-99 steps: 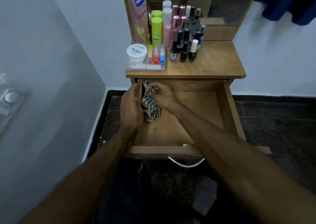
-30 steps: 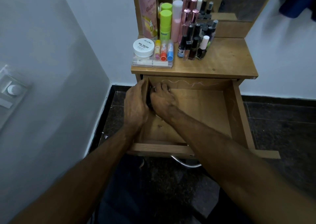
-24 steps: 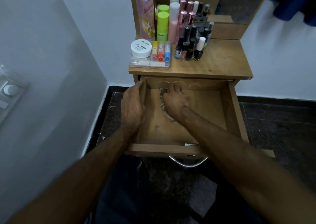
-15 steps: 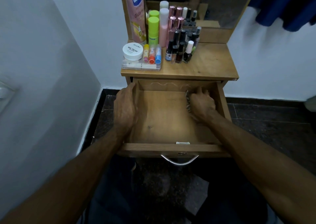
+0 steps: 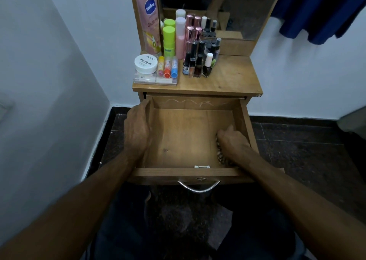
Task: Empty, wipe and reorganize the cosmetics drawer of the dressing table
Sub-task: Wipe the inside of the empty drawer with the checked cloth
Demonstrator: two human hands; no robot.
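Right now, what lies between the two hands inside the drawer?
In the head view, only bare wooden drawer floor lies between the left hand and the right hand, which presses a checked cloth.

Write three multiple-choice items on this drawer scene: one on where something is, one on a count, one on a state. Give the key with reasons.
1. Where is the checked cloth?
A. On the tabletop
B. Under the right hand, at the drawer's front right corner
C. On the floor

2. How many small coloured-cap tubes lie side by side next to the white nail polish jar?
A. One
B. Three
C. Six

3. What state is the drawer in?
A. Pulled out, with no cosmetics in it
B. Shut
C. Pulled out and full of bottles

Key: 1 B, the cloth's edge shows beneath that hand by the right wall. 2 B, pink, orange and blue caps show. 3 A, its bare wooden floor shows, while the left hand rests on its left wall.
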